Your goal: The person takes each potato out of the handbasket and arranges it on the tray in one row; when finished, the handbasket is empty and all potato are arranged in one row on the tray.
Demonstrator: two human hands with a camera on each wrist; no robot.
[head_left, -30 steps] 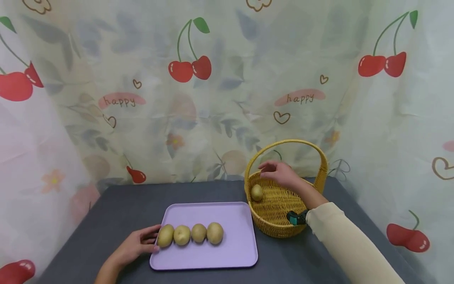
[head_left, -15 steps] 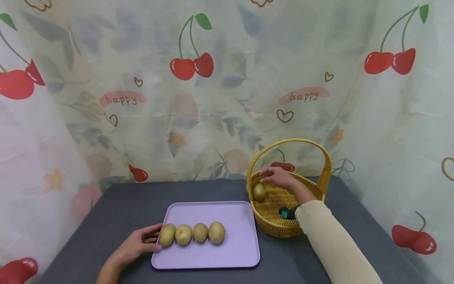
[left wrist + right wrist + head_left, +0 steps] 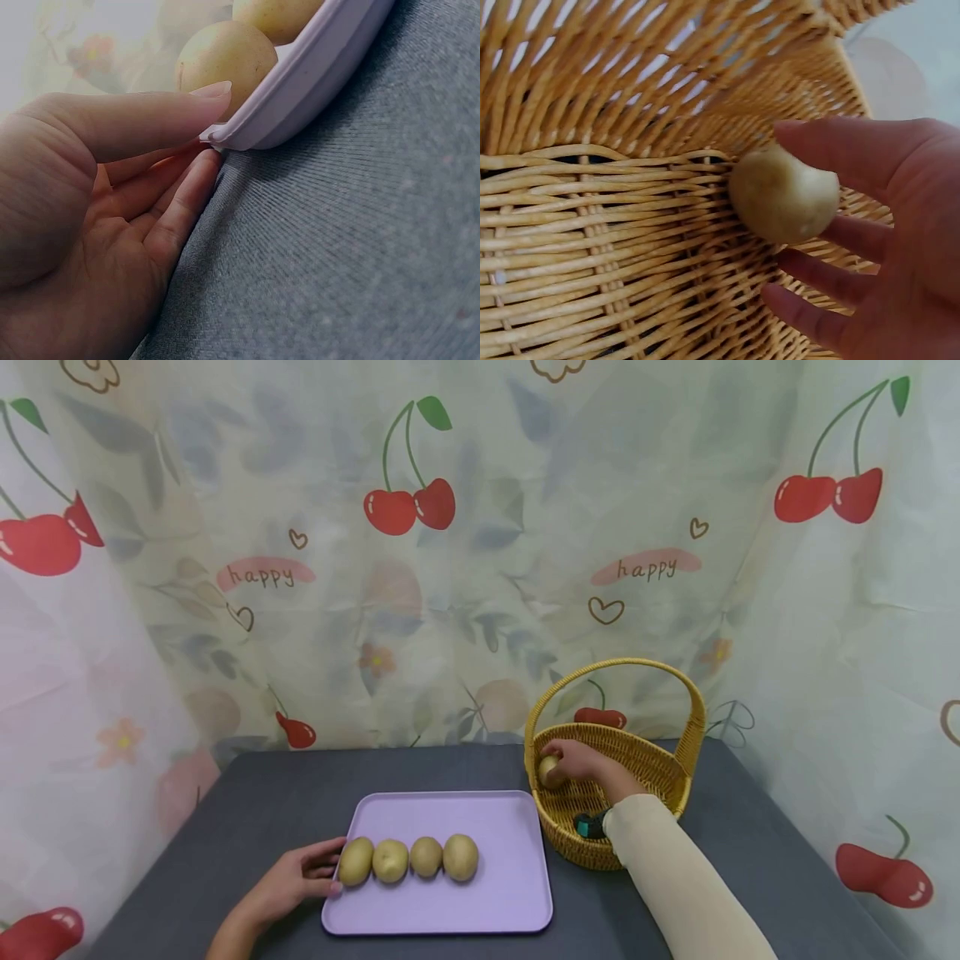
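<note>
In the head view my right hand (image 3: 576, 760) reaches down into the yellow woven basket (image 3: 581, 857). Its thumb and fingers are around a potato (image 3: 780, 196) at the basket's left side; the right wrist view has the thumb over the top and the other fingers behind and below. My left hand (image 3: 288, 878) pinches the left rim of the lilac tray (image 3: 442, 910), thumb above the edge and fingers under it, as the left wrist view shows (image 3: 142, 150). A row of several potatoes (image 3: 426, 857) lies on the tray, the leftmost potato (image 3: 356, 862) close to my left fingertips.
The basket's tall arched handle (image 3: 618, 664) rises over my right hand. Basket and tray stand side by side on a dark grey cloth-covered table (image 3: 292, 785). A curtain (image 3: 480, 568) printed with cherries hangs behind and at both sides.
My right hand has lowered from above the basket's rim onto the potato inside and taken hold of it. The left hand stays at the tray's edge.
</note>
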